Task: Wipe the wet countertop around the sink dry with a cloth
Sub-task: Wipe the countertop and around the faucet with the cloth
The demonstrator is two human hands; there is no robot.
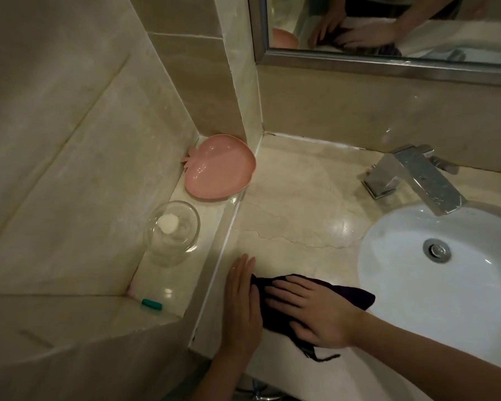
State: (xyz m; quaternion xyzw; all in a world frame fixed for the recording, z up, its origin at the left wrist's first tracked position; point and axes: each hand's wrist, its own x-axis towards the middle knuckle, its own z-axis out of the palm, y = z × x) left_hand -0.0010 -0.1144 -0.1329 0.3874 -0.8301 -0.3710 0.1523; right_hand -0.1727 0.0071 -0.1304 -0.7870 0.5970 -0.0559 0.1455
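A dark purple cloth [350,293] lies flat on the beige marble countertop [289,180], near its front edge and just left of the white sink [446,299]. My right hand [313,311] presses on the cloth with straight, spread fingers. Beside it my left hand [242,302] lies flat, its fingers on the counter and its inner edge touching the cloth's left end. A sheet of water [301,218] with a visible outline covers the counter beyond the cloth, up toward the wall.
A chrome faucet [414,175] stands behind the sink. On the raised ledge to the left sit a pink fruit-shaped dish [217,172], a clear glass jar [171,231] and a small teal item [151,304]. A mirror [388,30] hangs on the back wall.
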